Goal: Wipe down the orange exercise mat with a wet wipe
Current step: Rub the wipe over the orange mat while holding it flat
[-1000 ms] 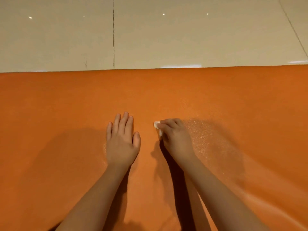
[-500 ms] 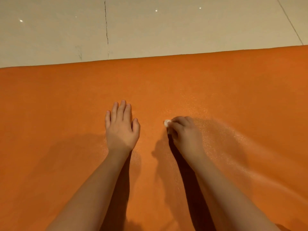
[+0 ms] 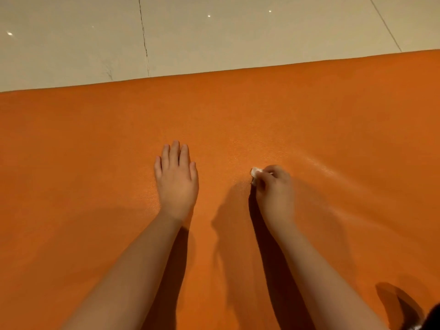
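Observation:
The orange exercise mat [image 3: 95, 163] fills most of the view, spread flat on the floor. My left hand [image 3: 176, 179] rests flat on it, palm down, fingers straight and together. To its right my right hand [image 3: 273, 189] has its fingers curled round a small bunched white wet wipe [image 3: 254, 173], pressing it onto the mat. Only a bit of the wipe shows past my fingers. A faint damp sheen lies on the mat to the right of that hand.
Pale glossy floor tiles [image 3: 214, 36] lie beyond the mat's far edge, with a dark grout line [image 3: 144, 39] running away from me. Something dark, cut off by the frame, shows at the bottom right corner [image 3: 428, 317].
My right hand has slid the wipe to the right, widening the gap between my hands. My left hand stays flat on the mat. The view has tilted slightly.

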Demonstrator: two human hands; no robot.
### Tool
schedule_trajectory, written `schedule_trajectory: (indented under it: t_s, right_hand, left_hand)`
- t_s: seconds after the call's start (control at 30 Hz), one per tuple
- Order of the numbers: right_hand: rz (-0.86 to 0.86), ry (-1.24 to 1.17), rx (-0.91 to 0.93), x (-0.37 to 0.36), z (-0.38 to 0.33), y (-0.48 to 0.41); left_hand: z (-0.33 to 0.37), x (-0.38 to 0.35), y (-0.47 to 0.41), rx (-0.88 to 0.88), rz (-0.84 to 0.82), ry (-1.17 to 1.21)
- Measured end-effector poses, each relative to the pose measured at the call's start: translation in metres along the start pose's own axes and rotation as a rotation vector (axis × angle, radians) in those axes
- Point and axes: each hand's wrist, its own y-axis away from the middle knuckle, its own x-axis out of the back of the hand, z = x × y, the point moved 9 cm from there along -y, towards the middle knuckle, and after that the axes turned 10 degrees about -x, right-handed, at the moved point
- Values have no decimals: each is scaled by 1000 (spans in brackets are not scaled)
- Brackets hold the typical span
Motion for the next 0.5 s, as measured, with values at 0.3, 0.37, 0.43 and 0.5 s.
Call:
schedule_trajectory:
  t_s: [0.3,0.37,0.43,0.5]
  right_hand:
    - [-243,90,117,-4,-18,39]
    - [-152,112,-79,12,7,39]
    - [-162,124,-140,14,3,55]
    - [-323,140,-36,-3,-21,80]
  left_hand:
    - [19,-4,72,-32,-242,32]
    - [22,-1,78,-27,-277,32]
    - [25,2,85,-28,-306,33]
    - [27,2,92,-20,-350,23]
